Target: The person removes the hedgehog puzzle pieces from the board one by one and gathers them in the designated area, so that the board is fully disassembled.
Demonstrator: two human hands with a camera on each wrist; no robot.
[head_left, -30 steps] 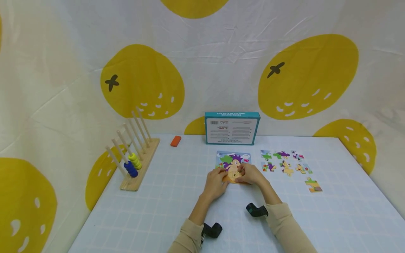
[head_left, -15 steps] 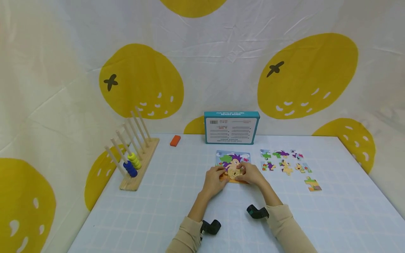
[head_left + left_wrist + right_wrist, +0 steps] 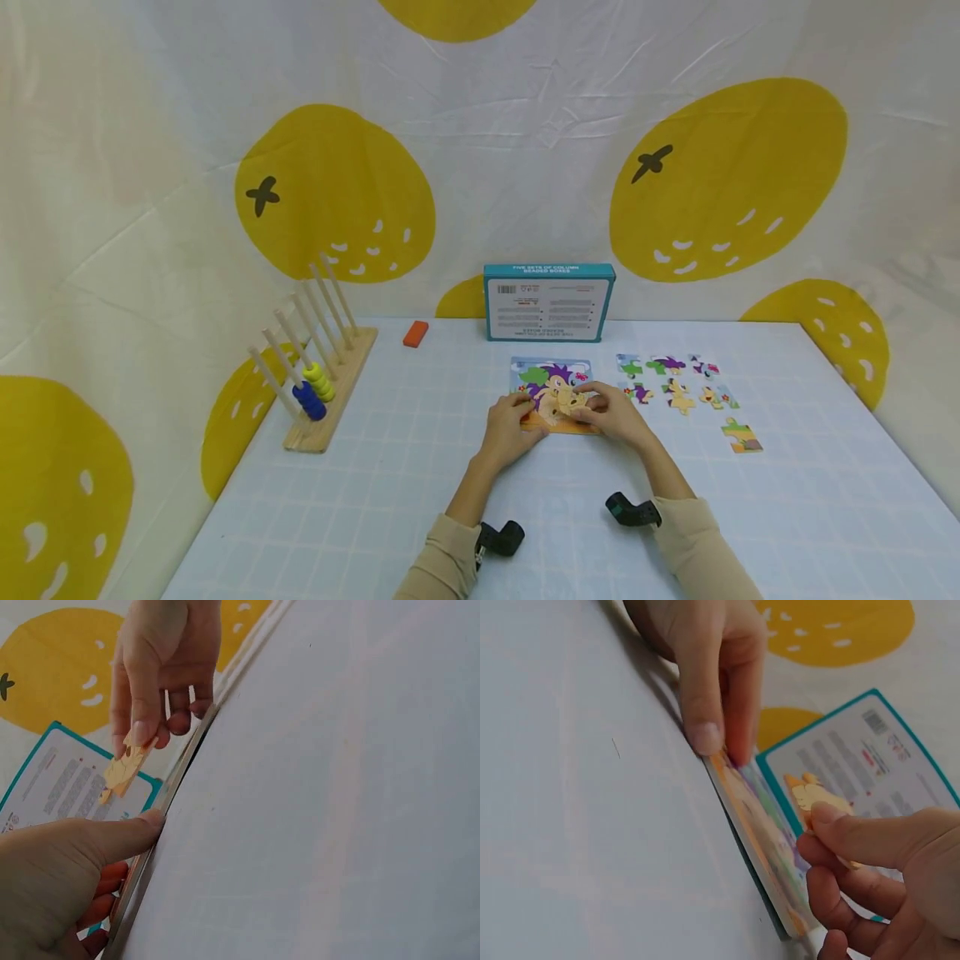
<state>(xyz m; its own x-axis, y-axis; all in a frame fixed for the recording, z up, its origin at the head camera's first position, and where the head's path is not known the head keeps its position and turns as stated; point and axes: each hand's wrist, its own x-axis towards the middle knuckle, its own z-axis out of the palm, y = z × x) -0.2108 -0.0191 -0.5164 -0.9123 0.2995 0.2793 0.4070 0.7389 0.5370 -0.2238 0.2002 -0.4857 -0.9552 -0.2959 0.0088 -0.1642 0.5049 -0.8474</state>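
A jigsaw puzzle board (image 3: 557,367) with a purple-haired hedgehog picture lies flat on the table. My left hand (image 3: 505,430) holds the board at its front left corner, with the thumb at the front edge and the fingers over the left side. Between thumb and fingertips, my right hand (image 3: 615,415) pinches a cream-coloured puzzle piece (image 3: 821,799), raised and tilted above the board's right half. The same piece (image 3: 124,769) shows in the left wrist view, apart from the board. Part of the board's right side is hidden behind my right hand.
Several loose puzzle pieces (image 3: 678,398) lie in rows to the right of the board. Behind it a teal-edged box (image 3: 549,304) stands upright. A wooden peg rack (image 3: 341,385) with blue and yellow rings stands left, near an orange block (image 3: 416,334).
My right hand has moved a little to the right and lifted the puzzle piece off the board, tilting it. The left hand stays at the board's corner.
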